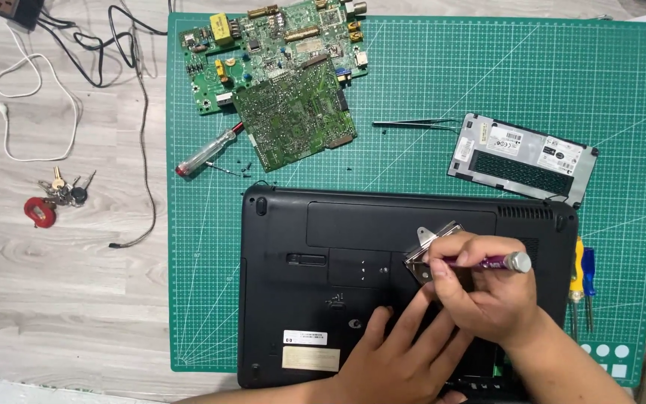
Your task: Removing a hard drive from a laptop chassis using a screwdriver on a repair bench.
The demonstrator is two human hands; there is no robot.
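Black plastic fills the middle of the view: an upturned laptop [383,284] is laid bottom-up on a green cutting mat [428,82], which is spread over a pale wood-grain table [61,299]. A purple-handled screwdriver [487,261] is gripped in the right hand [480,288], fingers closed around the shaft, its tip hidden behind the fingers at the open bay in the laptop's underside. A small silver metal bracket [431,251] is seen just above that hand, tilted up from the bay and touching the fingertips. The left hand [398,352] is pressed flat on the laptop base, fingers spread open, nothing held.

Beyond the laptop, a removed grey cover panel [517,157] is lying on the mat to the right, with tweezers [416,123] just beside it. Two green circuit boards [278,75] are stacked at the mat's top, and a red-handled screwdriver [207,153] is set near them. Yellow and blue screwdrivers [582,280] are lined up at the laptop's right edge. A bunch of keys [57,196] and loose cables [76,67] are spotted on the table, well apart, at left.
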